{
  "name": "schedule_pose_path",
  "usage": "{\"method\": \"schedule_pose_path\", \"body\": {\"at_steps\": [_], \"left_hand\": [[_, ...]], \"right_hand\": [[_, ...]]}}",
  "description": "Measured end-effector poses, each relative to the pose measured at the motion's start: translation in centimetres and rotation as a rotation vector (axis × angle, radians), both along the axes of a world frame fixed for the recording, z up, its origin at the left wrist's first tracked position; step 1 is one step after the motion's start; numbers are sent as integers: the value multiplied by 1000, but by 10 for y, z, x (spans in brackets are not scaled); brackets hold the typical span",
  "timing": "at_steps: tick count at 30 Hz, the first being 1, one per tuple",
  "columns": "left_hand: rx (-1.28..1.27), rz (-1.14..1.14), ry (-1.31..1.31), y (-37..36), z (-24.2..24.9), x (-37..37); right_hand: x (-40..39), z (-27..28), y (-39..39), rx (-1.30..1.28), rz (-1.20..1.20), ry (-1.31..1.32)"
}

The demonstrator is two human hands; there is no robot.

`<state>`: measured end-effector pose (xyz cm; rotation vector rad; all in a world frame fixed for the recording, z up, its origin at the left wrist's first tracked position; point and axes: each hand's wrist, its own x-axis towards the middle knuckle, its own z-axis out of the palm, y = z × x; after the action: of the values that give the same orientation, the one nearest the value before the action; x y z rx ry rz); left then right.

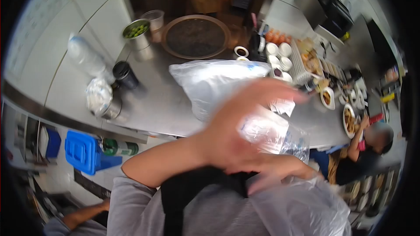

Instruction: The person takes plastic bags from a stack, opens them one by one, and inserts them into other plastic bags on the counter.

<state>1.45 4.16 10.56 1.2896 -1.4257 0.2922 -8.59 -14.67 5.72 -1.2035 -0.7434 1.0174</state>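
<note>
Blurred by motion, my left hand (pixel 236 122) is raised in front of my body, its fingers curved and apart, with nothing visible between them. Below it, my right hand (pixel 258 166) crosses near my left wrist, partly hidden and smeared. Clear plastic (pixel 302 205) hangs over my right forearm and side. Behind my left hand, a large translucent plastic bag (pixel 210 78) lies on the steel counter (pixel 162 109). Clear plastic packaging (pixel 269 133) lies at the counter's near edge, partly behind my left hand.
A round tray (pixel 196 37) stands at the back, beside a metal container of greens (pixel 137 32). A black cup (pixel 125 75) is at left. Eggs (pixel 278 37), white cups (pixel 284 56) and a food plate (pixel 349 120) are at right. A co-worker (pixel 367 153) is beyond; a blue bin (pixel 83 150) stands lower left.
</note>
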Motion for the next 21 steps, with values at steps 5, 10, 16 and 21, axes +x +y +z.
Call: {"method": "schedule_pose_path", "body": {"at_steps": [5, 10, 16, 21], "left_hand": [[48, -667, 22, -77, 45, -95], [57, -901, -41, -97, 44, -135], [164, -1303, -12, -107, 40, -145], [366, -886, -33, -93, -9, -93]], "right_hand": [[-30, -11, -6, -57, -31, -157], [-38, -45, -26, -281, -414, -325], [-31, -120, -34, -663, -741, -560], [-26, -151, -39, -790, -803, -651]]}}
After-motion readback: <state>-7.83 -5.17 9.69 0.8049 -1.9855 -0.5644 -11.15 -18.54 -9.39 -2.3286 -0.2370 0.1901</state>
